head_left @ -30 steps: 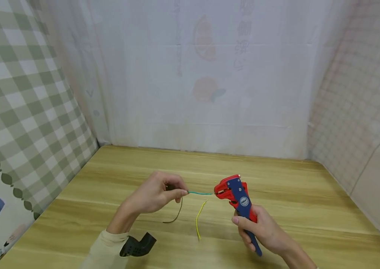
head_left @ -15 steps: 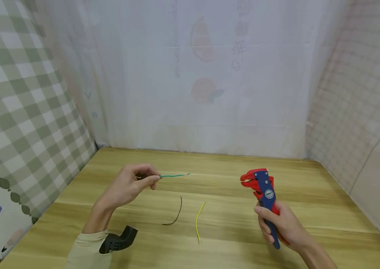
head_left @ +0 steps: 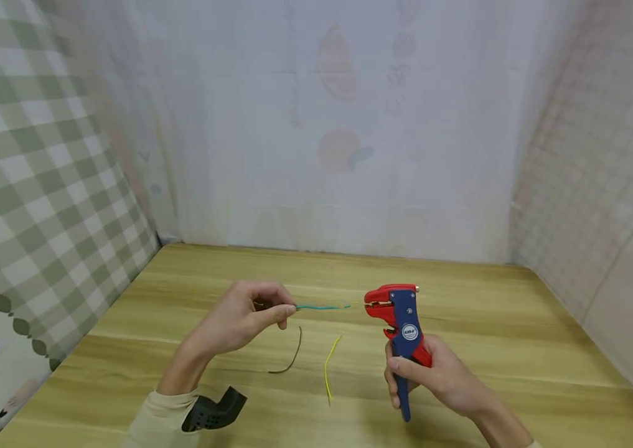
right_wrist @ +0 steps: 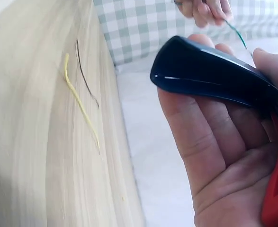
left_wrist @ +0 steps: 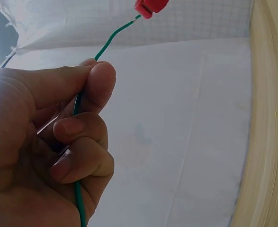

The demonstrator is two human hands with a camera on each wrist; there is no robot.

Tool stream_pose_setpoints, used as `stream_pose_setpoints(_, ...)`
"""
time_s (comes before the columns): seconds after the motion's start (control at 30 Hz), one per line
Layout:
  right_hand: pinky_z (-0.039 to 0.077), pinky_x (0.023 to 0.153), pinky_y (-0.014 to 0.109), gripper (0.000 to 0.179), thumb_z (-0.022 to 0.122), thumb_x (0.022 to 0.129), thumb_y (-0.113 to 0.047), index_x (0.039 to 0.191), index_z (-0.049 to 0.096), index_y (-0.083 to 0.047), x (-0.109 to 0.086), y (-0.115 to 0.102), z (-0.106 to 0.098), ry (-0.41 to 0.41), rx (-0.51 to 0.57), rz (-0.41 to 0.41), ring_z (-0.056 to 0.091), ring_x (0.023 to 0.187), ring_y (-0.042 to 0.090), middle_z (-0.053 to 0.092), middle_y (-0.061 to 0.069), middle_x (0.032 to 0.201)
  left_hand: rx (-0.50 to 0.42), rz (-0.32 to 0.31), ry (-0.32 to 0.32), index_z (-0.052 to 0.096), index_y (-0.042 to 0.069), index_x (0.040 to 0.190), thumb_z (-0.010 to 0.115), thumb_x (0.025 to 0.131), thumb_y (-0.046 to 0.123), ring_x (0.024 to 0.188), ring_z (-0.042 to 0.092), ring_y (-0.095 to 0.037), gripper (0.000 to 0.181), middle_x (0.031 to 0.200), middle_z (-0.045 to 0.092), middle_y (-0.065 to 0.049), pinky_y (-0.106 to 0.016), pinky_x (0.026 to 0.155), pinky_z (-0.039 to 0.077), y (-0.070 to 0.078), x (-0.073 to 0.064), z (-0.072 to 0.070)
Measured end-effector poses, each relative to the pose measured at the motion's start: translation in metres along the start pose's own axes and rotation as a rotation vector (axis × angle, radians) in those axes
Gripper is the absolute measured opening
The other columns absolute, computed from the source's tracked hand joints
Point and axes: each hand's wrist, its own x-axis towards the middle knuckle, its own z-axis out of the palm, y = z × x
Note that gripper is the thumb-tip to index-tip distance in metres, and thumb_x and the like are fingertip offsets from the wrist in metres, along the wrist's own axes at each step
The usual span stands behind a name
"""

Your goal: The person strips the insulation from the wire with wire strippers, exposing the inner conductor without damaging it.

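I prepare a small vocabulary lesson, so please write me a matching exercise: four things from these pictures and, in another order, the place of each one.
1. green wire
2. yellow wire
3. dark wire
4. stripping tool

A. on the table, left of another wire (head view)
B. in the right hand
C. on the table, right of another wire (head view)
D. pinched in the left hand

Pairs: 1-D, 2-C, 3-A, 4-B

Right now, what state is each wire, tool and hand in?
Left hand: pinching the green wire
Right hand: gripping the wire stripper
Green wire: held up, bare metal showing near the tip, a short green piece beyond it
Wire stripper: upright, slightly tilted, narrow gap between its jaws
Yellow wire: lying on the table, slightly curved
Brown wire: lying curved, unheld
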Motion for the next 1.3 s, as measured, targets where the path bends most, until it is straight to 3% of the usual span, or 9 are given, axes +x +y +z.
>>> stream_pose_setpoints(0.37,0.064,0.076,0.041,0.015,0.041,0.111,0.002,0.118,0.052,0.007,0.004,-0.004,0.010,-0.028,0.001,0.033,0.076,0.079,0.021,0.069,0.016,0.090,-0.022,0.024,-0.014,0.074,0.011,0.090,0.071,0.101,0.009,0.069,0.063,-0.010,0.011,0.076,0.069,0.002,-0.023,0.057,0.043,0.007,0.000,0.005)
stream_pose_setpoints(0.6,0.064,0.080,0.038,0.015,0.042,0.111,-0.001,0.120,0.053,0.004,0.001,-0.002,0.011,-0.032,0.046,0.078,0.075,0.082,0.017,0.072,0.007,0.092,-0.025,0.042,-0.020,0.074,0.012,0.089,0.071,0.100,0.009,0.068,0.062,-0.008,0.012,0.075,0.069,0.003,-0.021,0.058,0.041,0.008,0.002,0.008)
stream_pose_setpoints(0.83,0.064,0.076,0.038,0.014,0.041,0.111,0.001,0.116,0.054,0.005,0.002,0.002,0.013,-0.026,0.048,0.036,0.073,0.076,0.016,0.069,0.012,0.087,-0.020,0.048,-0.036,0.075,0.012,0.091,0.071,0.101,0.010,0.062,0.055,-0.006,0.010,0.074,0.069,0.002,-0.020,0.055,0.037,0.008,0.003,0.009)
stream_pose_setpoints(0.97,0.064,0.073,0.036,0.011,0.045,0.110,0.000,0.115,0.055,0.001,0.002,0.006,0.014,0.009,0.037,0.046,0.073,0.072,0.014,0.068,0.013,0.083,-0.025,0.046,-0.038,0.076,0.011,0.093,0.071,0.100,0.010,0.063,0.056,-0.006,0.009,0.075,0.070,0.001,-0.020,0.054,0.036,0.008,0.002,0.009)
stream_pose_setpoints(1.13,0.062,0.066,0.038,0.008,0.047,0.110,-0.002,0.110,0.052,0.004,0.002,0.009,0.016,0.079,-0.027,0.036,0.070,0.062,0.017,0.056,0.029,0.077,-0.030,0.047,-0.035,0.076,0.011,0.093,0.072,0.100,0.010,0.062,0.055,-0.007,0.008,0.074,0.069,0.001,-0.020,0.054,0.036,0.007,0.003,0.010)
stream_pose_setpoints(1.3,0.056,0.054,0.033,0.009,0.051,0.111,-0.009,0.104,0.052,-0.004,0.002,0.009,0.020,0.228,-0.106,0.098,0.059,0.051,0.016,0.053,0.014,0.066,-0.029,0.064,-0.032,0.076,0.011,0.091,0.072,0.100,0.008,0.062,0.054,-0.005,0.010,0.074,0.069,0.000,-0.020,0.054,0.037,0.008,0.004,0.013)
